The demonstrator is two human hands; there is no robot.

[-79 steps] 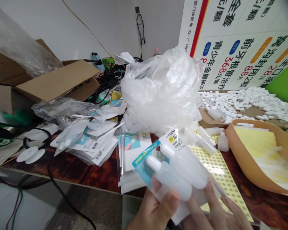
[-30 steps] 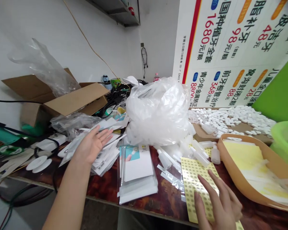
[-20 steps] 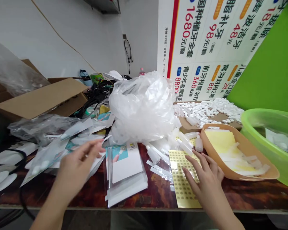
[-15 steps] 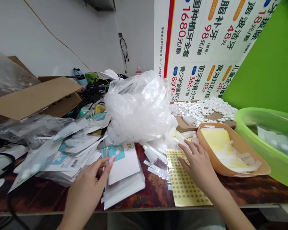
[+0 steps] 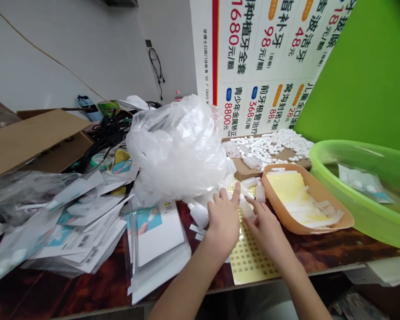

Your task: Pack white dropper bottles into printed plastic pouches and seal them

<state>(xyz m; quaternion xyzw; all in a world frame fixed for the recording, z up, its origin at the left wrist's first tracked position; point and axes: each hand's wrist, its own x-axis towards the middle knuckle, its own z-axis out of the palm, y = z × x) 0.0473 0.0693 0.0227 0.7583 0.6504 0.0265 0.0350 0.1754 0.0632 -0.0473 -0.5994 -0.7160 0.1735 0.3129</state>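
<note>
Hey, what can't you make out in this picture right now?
In the head view:
Left hand: its back hides whether its fingers grip the plastic bottle.
Plastic bag: cloudy folds hide what's inside.
Cardboard box: cut off by the left edge.
Top packaging card: black print too small to read.

The bagged pair of bottles you first held in both hands has left your grasp. Your left hand [image 5: 224, 218], half a second ago at the card stack [image 5: 163, 240] left of the dotted sheet [image 5: 251, 262], has crossed to that sheet's far end, by the loose bottles [image 5: 247, 209]. Your right hand [image 5: 266, 226] now sits just beside it. Your view has swung, bringing in more of the green tub [image 5: 323, 169] right of the sheet.
</note>
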